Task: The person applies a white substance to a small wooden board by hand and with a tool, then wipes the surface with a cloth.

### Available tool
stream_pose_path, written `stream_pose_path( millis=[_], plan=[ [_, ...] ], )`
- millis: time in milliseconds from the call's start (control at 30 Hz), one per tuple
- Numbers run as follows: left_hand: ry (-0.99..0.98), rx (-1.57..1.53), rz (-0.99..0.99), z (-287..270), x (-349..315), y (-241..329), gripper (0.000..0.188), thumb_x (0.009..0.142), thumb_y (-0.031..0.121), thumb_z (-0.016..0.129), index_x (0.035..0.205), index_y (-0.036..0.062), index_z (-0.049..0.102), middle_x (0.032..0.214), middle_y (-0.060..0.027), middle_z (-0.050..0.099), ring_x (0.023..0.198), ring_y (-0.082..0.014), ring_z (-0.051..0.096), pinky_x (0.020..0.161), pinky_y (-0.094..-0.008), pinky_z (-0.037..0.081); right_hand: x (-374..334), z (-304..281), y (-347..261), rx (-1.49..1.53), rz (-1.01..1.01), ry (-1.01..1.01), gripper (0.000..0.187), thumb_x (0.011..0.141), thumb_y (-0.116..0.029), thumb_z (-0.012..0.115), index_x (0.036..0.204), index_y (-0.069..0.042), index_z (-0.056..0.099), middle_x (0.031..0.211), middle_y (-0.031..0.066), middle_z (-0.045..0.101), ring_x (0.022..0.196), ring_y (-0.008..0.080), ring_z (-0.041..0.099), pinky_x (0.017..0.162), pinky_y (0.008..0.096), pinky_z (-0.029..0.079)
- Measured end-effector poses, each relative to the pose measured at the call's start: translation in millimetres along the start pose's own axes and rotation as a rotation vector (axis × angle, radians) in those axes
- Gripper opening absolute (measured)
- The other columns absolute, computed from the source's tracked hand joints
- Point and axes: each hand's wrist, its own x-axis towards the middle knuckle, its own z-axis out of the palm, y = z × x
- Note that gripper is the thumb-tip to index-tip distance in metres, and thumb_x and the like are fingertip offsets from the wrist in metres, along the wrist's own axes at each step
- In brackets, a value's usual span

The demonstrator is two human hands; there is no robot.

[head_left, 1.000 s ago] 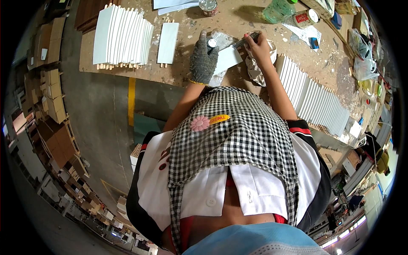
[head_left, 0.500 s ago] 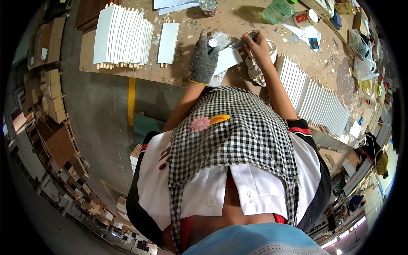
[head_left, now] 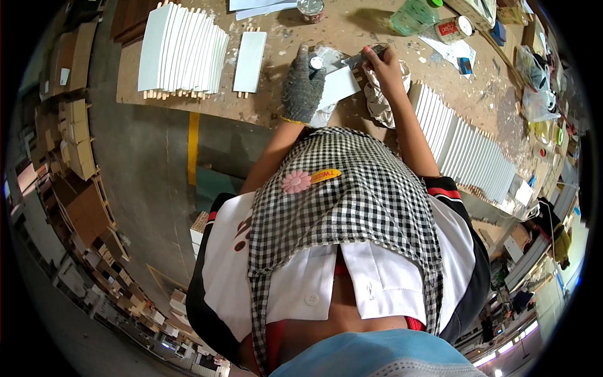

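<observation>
My left hand (head_left: 303, 88), in a grey knitted glove, is closed over the left end of a white slatted panel (head_left: 340, 87) with small wooden pegs at its right end. A small round white-topped object (head_left: 316, 63) shows between the gloved thumb and fingers; its kind is unclear. My bare right hand (head_left: 385, 63) pinches a dark, flat-bladed scraper (head_left: 358, 60) just above the panel's right end. Crumpled pale cloth (head_left: 379, 103) lies below the right hand. Clear plastic film (head_left: 329, 56) sits behind the panel.
A row of white panels (head_left: 179, 53) stands at the left, with one single panel (head_left: 250, 61) beside it. More white panels (head_left: 461, 138) line the right edge. Behind are a tin (head_left: 310, 10), a green bottle (head_left: 413, 17) and a red-and-white can (head_left: 453, 29) on the worktable (head_left: 276, 107).
My right hand has shifted slightly up and to the right, and the scraper has turned flatter. My left hand and the panel stay almost in place.
</observation>
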Motion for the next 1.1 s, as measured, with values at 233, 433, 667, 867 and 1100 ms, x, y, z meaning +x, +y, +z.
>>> stream_pose_path(
  millis=[233,433,667,867,1100],
  plan=[
    [0.038,0.043,0.034,0,-1,-2,0.068,0.091,0.021,0.07,0.148,0.0002,0.039,0.124,-0.0267,0.062,0.111,-0.0397,0.063,0.092,-0.0454,0.052,-13,-5,-15,0.384,-0.001,-0.054,0.027,0.092,-0.018,0.076,0.099,-0.001,0.057,0.085,0.0062,0.066,0.073,0.0133,0.064,0.067,0.0251,0.051],
    [0.05,0.058,0.057,2,0,-4,0.069,0.091,0.022,0.07,0.148,-0.0002,0.039,0.124,-0.0251,0.062,0.11,-0.0386,0.064,0.092,-0.045,0.052,-13,-5,-2,0.372,0.005,-0.093,0.026,0.092,-0.012,0.075,0.104,0.0,0.057,0.089,0.0078,0.067,0.077,0.0145,0.066,0.07,0.0263,0.054],
    [0.02,0.049,0.044,2,0,-8,0.069,0.091,0.019,0.07,0.149,-0.0001,0.037,0.124,-0.0236,0.062,0.109,-0.0378,0.064,0.092,-0.0449,0.052,-14,-3,4,0.309,0.071,-0.149,0.022,0.094,-0.01,0.072,0.105,0.0,0.056,0.091,0.0081,0.068,0.079,0.0144,0.069,0.072,0.0263,0.058],
    [0.021,0.05,0.043,1,1,-6,0.068,0.091,0.018,0.069,0.148,-0.0008,0.038,0.124,-0.0235,0.063,0.109,-0.0376,0.064,0.092,-0.0444,0.052,-15,-1,3,0.228,0.059,-0.167,0.022,0.094,-0.011,0.072,0.103,-0.001,0.055,0.091,0.0078,0.069,0.08,0.0143,0.07,0.071,0.027,0.058],
    [0.029,0.051,0.05,2,1,-7,0.067,0.091,0.019,0.069,0.147,-0.0006,0.039,0.123,-0.0241,0.063,0.109,-0.0379,0.064,0.092,-0.0446,0.052,-17,1,1,0.219,0.024,-0.081,0.021,0.095,-0.011,0.071,0.102,-0.001,0.054,0.09,0.0079,0.069,0.079,0.0144,0.07,0.07,0.0274,0.058]
  ],
)
